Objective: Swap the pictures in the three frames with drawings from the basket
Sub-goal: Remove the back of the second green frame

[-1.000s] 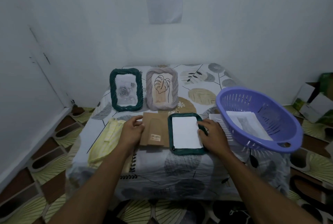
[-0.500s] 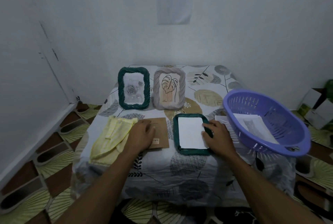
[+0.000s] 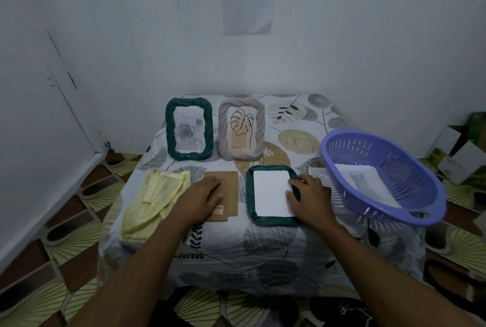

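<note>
A lilac basket (image 3: 410,176), yellow checked cloth (image 3: 155,195), grey frame (image 3: 261,126), brown backing board (image 3: 229,184) and leaf-patterned tablecloth (image 3: 263,242).

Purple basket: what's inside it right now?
White sheets lie inside the basket, sloping up its right side. The top one carries a faint grey drawing. The top sheet covers the ones beneath it, so how many there are and what they show cannot be seen.

moves the left hand (image 3: 202,196) from the left edge of the brown backing board (image 3: 231,186), next to the yellow cloth (image 3: 155,195), rightward onto the board's face; lays it there palm down, fingers straight and spread.
</note>
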`<state>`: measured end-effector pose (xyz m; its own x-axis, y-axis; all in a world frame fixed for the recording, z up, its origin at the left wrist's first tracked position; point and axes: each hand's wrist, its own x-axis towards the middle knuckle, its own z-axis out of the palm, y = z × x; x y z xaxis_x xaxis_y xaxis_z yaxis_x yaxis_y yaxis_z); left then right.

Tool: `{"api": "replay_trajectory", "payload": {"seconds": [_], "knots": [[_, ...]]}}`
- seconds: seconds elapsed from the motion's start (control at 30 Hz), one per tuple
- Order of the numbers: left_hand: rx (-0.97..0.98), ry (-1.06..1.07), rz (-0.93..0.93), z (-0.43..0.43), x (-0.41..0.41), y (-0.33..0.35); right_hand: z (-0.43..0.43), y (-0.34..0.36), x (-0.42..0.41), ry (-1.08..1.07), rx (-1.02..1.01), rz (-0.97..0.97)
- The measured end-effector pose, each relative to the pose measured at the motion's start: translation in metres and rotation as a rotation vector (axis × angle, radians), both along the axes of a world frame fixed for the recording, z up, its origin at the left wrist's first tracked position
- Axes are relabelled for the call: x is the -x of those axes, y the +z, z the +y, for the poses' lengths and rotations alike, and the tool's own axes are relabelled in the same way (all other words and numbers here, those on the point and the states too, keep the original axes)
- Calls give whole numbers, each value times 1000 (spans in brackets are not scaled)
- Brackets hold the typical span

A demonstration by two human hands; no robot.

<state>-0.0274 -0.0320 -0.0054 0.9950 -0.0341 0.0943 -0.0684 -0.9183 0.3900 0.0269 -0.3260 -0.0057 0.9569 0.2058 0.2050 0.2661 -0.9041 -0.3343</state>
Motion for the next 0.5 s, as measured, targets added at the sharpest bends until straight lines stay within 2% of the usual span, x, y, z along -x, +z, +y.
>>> {"api": "replay_trajectory", "payload": {"seconds": [0.33, 0.5], "knots": [[25, -2, -54, 0, -2, 4, 10, -3, 3, -22, -131, 22], [49, -12, -138, -45, -11, 17, 9, -2, 3, -16, -198, 46]]}}
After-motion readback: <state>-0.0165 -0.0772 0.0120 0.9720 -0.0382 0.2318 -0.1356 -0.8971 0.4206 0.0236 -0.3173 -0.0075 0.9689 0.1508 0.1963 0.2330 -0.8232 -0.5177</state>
